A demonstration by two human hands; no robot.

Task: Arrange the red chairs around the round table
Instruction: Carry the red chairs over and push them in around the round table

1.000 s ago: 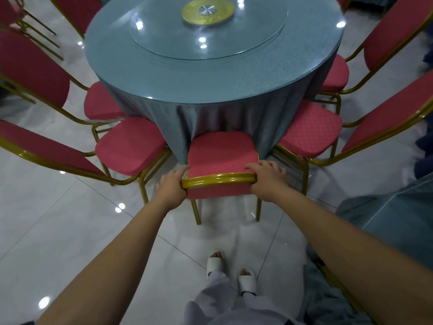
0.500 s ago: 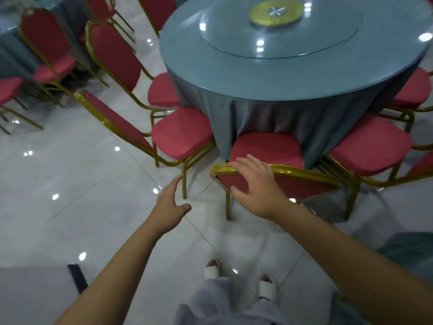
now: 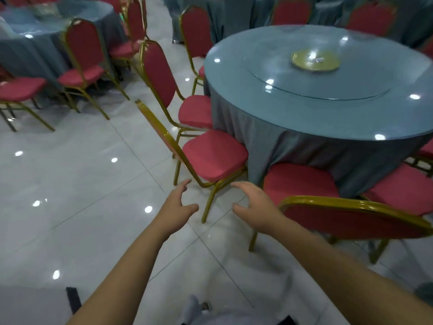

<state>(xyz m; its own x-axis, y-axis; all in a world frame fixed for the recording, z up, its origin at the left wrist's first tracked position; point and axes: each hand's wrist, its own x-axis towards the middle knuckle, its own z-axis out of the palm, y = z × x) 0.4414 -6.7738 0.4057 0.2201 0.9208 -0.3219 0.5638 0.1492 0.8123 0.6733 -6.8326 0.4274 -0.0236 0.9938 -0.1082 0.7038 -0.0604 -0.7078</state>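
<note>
Red banquet chairs with gold frames ring a round table (image 3: 328,113) draped in blue cloth, their seats tucked against its skirt. The nearest chair (image 3: 351,221) shows its back at lower right; a second chair (image 3: 214,154) stands just left of it. Between them, above the glossy tiled floor (image 3: 82,184), the left hand (image 3: 178,202) and right hand (image 3: 255,205) hover, fingers spread, holding nothing.

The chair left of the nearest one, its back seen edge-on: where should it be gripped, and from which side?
Grip the top of the backrest of that chair, one hand per upper corner, coming from the floor behind it. Its seat faces the round table, so only the gold-framed back stands free toward the left hand and right hand.
</note>
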